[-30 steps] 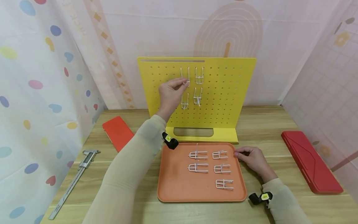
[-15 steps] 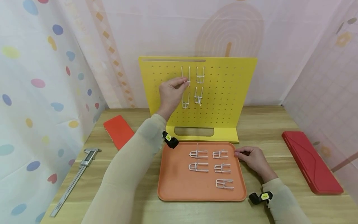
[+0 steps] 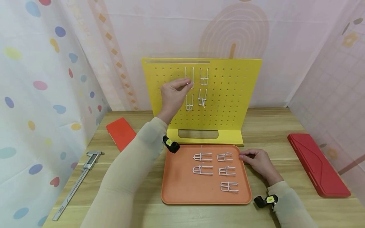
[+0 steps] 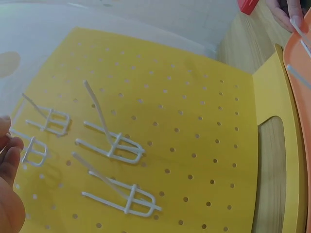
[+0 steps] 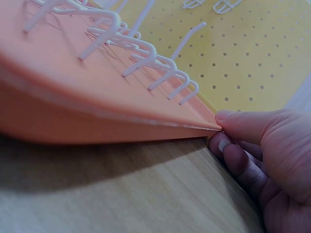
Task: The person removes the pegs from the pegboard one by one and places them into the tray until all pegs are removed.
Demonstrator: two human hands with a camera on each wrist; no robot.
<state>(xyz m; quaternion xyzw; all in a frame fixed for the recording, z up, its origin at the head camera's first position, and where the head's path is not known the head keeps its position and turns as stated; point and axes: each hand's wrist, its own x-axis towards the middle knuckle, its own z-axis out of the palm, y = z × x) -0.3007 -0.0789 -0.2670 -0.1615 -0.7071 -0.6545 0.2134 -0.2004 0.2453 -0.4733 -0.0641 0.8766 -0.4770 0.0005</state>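
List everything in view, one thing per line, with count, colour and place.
Table: 1, wood-toned, under everything
Tray: 1, orange, middle of the table
Pegboard: 1, yellow, upright behind the tray
Board hooks: 4, white, at the pegboard
Tray hooks: 5, white, on the tray
Caliper: 1, silver-grey, far left
Slab: 1, red-orange, left, partly behind the left sleeve
Case: 1, red, far right
Sheeting: count unclear, pale with prints, behind and both sides
Wrist cameras: 2, black with yellow labels, one per wrist
Sleeves: 2, beige, one per arm
Left hand: 1, bare, pinching the upper-left board hook
Right hand: 1, bare, pinching the tray's right rim
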